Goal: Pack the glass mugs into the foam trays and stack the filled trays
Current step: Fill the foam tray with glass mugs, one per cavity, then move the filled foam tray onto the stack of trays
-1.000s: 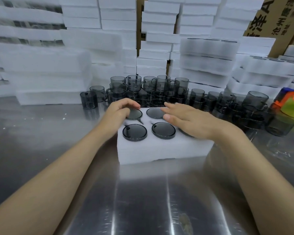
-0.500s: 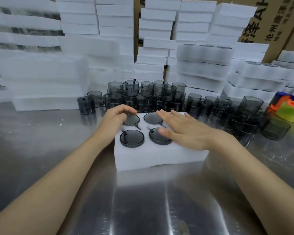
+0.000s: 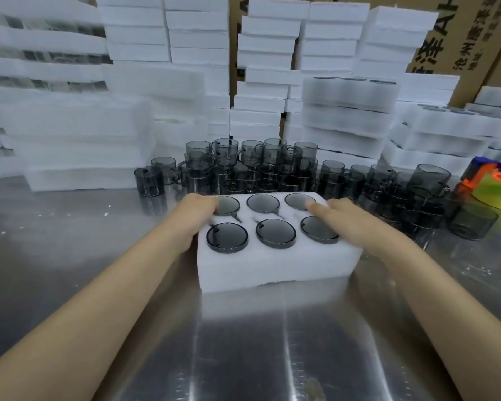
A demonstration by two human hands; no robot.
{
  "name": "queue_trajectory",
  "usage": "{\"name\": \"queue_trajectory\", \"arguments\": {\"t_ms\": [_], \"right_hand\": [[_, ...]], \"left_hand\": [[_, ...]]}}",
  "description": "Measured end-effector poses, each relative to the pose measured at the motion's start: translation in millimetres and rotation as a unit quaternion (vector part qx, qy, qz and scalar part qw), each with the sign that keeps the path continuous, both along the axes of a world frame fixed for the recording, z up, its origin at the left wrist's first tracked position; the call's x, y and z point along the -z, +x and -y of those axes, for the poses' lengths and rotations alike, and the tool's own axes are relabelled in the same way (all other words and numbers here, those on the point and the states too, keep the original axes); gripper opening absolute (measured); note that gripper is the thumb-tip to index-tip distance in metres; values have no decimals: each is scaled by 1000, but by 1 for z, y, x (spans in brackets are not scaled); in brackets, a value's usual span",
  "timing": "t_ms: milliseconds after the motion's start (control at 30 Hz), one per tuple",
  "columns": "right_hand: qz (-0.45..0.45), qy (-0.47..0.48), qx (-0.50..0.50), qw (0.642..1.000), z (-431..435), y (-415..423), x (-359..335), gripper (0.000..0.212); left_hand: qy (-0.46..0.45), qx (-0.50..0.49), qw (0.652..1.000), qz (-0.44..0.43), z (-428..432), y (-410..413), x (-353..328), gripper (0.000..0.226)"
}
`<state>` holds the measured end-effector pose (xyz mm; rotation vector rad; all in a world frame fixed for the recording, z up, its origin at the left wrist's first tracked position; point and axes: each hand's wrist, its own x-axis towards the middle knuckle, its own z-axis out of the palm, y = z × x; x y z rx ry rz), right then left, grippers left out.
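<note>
Your foam tray (image 3: 272, 267) sits at the centre of the frame on the shiny metal table (image 3: 243, 342), long side towards you. All six of its holes are filled. The glass mugs (image 3: 227, 237) show as dark round discs in two rows of three, level with the foam's top.

Your left hand (image 3: 197, 215) is clamped on the tray's left end. The thumb lies over the top edge, touching the rim of the upper-left mug, and the fingers curl down the end wall. The wrist is straight, and the forearm runs down to the lower left corner of the frame.

Your right hand (image 3: 350, 218) takes the right end in the same way, back of the hand up. Its thumb (image 3: 315, 208) points inward across the foam between the two right-hand mugs, while its fingers wrap over the far right edge, out of sight. That forearm runs off at the lower right. Both hands grip the tray, one at each end. Whether its underside has left the table cannot be told.

Just above the tray stands a crowd of loose smoky-grey mugs (image 3: 272, 163), some stacked two high. White foam stacks (image 3: 133, 30) fill the upper frame, with filled trays (image 3: 350, 111) piled at centre right. A cardboard box (image 3: 460, 33) sits in the upper right, and an orange, blue and yellow-green object (image 3: 495, 186) lies at the right edge.
</note>
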<state>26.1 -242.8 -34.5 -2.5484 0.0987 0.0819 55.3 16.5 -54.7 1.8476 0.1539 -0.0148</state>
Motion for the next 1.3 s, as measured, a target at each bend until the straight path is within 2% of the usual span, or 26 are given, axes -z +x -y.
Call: {"name": "queue_trajectory", "arguments": {"t_ms": [67,133,167,233,267,333,400,500,567,633,700,733,833,933,1000,1100,1133,1200,1267,1300], "right_hand": [[5,4,-10,1000,1,0,0,64],[9,52,-12,999,4,-1,-1,61],[2,110,-12,994,5,-3,-1,58],[-23,245,-20,969,7,-4,-2,76],[-32,312,-30,949,9,-2,-1,89],[-52,422,-73,902,12,1,2,97],[-79,461,-135,874,12,3,8,85],[-60,474,-203,855,10,4,14,49],[-29,482,-203,852,7,5,15,43],[-7,496,-182,849,5,8,18,46],[10,509,-169,844,1,8,21,45],[20,514,-169,841,0,8,23,43],[47,518,-181,835,0,7,23,46],[80,495,-198,842,-1,5,23,51],[87,490,-189,847,-2,4,25,51],[59,454,-180,871,4,5,23,64],[34,437,-184,880,7,4,20,75],[-5,445,-211,870,12,3,14,95],[49,479,-227,847,9,2,7,92],[135,463,-207,851,4,0,6,83]], "left_hand": [[-19,-22,999,17,1,-1,-3,16],[-52,-43,996,56,3,-3,-6,14],[-59,-55,993,81,3,-3,-8,13],[-60,-78,983,157,2,-4,-13,14],[-62,-87,973,203,1,-5,-17,17],[-69,-96,947,299,-1,-10,-25,25],[-53,-95,917,383,-3,-15,-30,30],[-47,-87,895,434,-3,-16,-29,29],[-43,-99,905,412,-3,-14,-27,33],[-31,-104,938,330,-4,-9,-25,48],[-59,-39,975,209,-7,-6,-24,71],[-90,14,983,160,-10,-6,-23,79],[-178,162,966,94,-25,-5,-16,79],[-192,289,937,43,-40,-5,-9,83],[-189,313,930,37,-43,-4,-6,86],[-196,271,941,58,-43,-1,-3,74],[-208,252,943,66,-44,0,-2,61],[-240,213,944,72,-45,2,1,36],[-266,182,944,68,-44,3,0,21],[-280,166,943,69,-42,2,-2,19]]}}
